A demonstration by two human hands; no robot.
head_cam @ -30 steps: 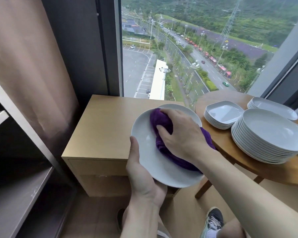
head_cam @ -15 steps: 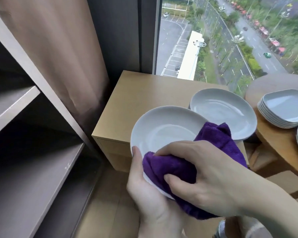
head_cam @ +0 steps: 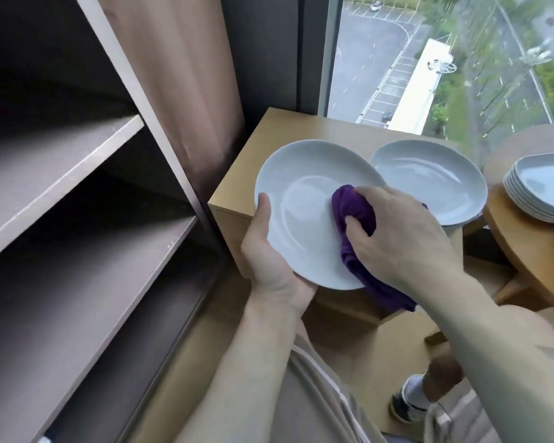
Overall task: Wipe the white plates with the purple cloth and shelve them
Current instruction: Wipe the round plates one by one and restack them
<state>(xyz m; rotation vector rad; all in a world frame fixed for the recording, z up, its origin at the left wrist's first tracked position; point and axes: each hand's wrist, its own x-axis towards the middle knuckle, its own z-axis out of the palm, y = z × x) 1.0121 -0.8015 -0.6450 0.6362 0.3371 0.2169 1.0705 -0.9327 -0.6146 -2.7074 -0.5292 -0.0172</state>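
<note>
Plate (head_cam: 304, 206) in mid-wipe, held in the air just in front of the low wooden cabinet (head_cam: 288, 132), tilted a little toward you. Your left hand (head_cam: 271, 266) grips its near-left rim, thumb lying over the top edge and fingers hidden beneath. Your right hand (head_cam: 400, 238) clutches the bunched purple cloth (head_cam: 355, 215) and presses it onto the right side of the plate's face; a tail of cloth hangs off below the rim.

A second plate (head_cam: 435, 177) rests on the cabinet top, just behind and to the right of the held one, their rims overlapping in view. A stack of squarish plates (head_cam: 538, 190) sits on the round table (head_cam: 525, 231), further right of the cabinet.

The shelf unit (head_cam: 87, 174) stands open to the left of the cabinet, on the same side as your left hand. That hand already carries the plate, so shelving looks like a leftward swing once the cloth lifts off. Mind the unit's upright post, which stands between plate and shelf boards.
</note>
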